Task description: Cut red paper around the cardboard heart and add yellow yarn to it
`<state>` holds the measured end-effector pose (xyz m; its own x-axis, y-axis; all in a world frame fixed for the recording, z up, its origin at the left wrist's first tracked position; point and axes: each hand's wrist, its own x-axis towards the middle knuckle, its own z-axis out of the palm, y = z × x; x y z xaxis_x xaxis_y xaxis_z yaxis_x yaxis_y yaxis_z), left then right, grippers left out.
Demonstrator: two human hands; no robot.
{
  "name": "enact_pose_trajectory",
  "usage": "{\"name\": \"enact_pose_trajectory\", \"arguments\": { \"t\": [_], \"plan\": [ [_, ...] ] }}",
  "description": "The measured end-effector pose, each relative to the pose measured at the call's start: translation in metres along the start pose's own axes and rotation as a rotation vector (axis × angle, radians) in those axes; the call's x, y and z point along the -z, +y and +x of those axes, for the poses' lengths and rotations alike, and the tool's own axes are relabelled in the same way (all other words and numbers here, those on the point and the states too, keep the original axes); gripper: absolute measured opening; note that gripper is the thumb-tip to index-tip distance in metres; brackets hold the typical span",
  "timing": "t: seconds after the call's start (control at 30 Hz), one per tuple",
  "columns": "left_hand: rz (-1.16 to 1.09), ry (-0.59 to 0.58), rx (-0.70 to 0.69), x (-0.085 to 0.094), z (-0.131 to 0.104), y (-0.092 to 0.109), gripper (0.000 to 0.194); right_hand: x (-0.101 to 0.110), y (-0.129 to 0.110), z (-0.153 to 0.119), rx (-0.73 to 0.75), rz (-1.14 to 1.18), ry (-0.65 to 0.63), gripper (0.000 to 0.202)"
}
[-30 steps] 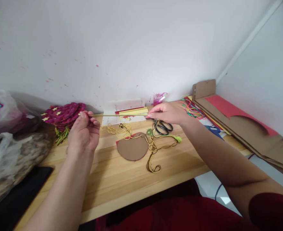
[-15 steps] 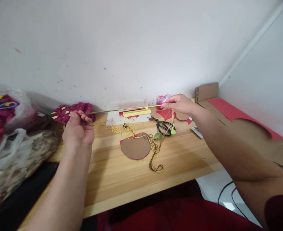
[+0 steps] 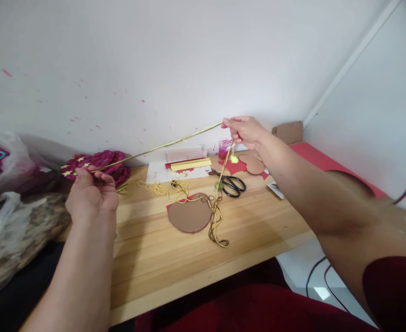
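A yellow-green cord [image 3: 164, 145] stretches between my two hands, slanting up to the right. My left hand [image 3: 94, 191] pinches its lower end in front of the dark red flower-like bundle with yellow stars [image 3: 114, 161]. My right hand [image 3: 246, 131] is closed on the cord higher up. From my right hand more cord hangs down to a loose tangle [image 3: 217, 221] on the table, with a bright green piece [image 3: 234, 159] beside it. Black-handled scissors [image 3: 234, 185] lie just right of the hanging cord.
On the wooden table [image 3: 175, 263] lie a round brown cardboard piece [image 3: 189, 216], yellow strips [image 3: 191, 164] on white paper, loose yellow cord [image 3: 157, 187] and red scraps. Plastic bags [image 3: 16, 221] stand at the left. Cardboard and a red sheet [image 3: 334, 168] are at the right.
My right hand has risen and moved slightly left, so the cord now slants and more of it is lifted. My left hand has moved left and slightly down. The view has shifted a little.
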<state>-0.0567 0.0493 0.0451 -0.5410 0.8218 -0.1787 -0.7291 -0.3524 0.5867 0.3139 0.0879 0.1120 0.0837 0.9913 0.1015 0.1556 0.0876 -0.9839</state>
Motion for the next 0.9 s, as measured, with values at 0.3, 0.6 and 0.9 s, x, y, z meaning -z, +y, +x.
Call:
{"name": "enact_pose_trajectory", "arguments": {
  "t": [0.3,0.6,0.9],
  "plan": [
    [0.026,0.013,0.025,0.001,-0.001,-0.002,0.023,-0.022,-0.048,-0.008,-0.001,0.004,-0.100,0.030],
    [0.060,-0.042,0.038,-0.002,-0.010,-0.001,0.023,-0.016,-0.039,0.003,0.299,-0.271,0.064,0.039],
    [0.133,-0.103,0.026,-0.003,-0.016,-0.008,0.021,0.027,0.027,-0.019,0.173,-0.549,0.116,0.040]
  ]
}}
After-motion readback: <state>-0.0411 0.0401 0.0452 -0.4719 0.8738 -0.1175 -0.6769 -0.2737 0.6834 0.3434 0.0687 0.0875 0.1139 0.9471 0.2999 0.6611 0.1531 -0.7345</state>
